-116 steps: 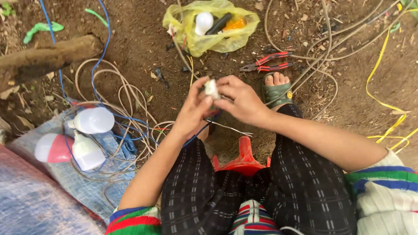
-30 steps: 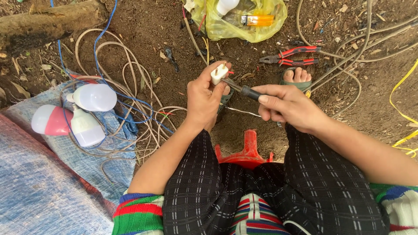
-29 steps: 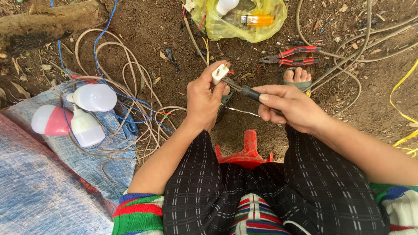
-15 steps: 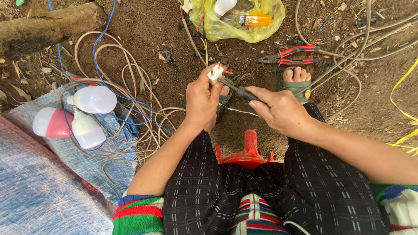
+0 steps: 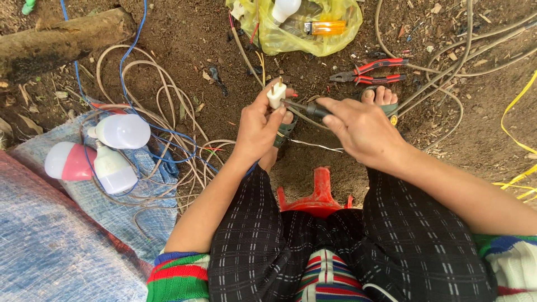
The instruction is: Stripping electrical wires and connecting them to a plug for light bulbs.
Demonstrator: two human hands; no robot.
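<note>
white two-pin plastic plug (image 5: 276,93), now raised higher than a second ago, stays pinched in left hand (image 5: 258,126); right hand (image 5: 361,130) grips dark-handled screwdriver (image 5: 307,108), tip at plug.

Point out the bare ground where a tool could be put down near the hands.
Bare dirt lies between the yellow bag and the left hand, left of the pliers. Another open patch sits right of the right hand, below the grey cables. It is crowded left: looped wires and three bulbs on the blue sack.
</note>
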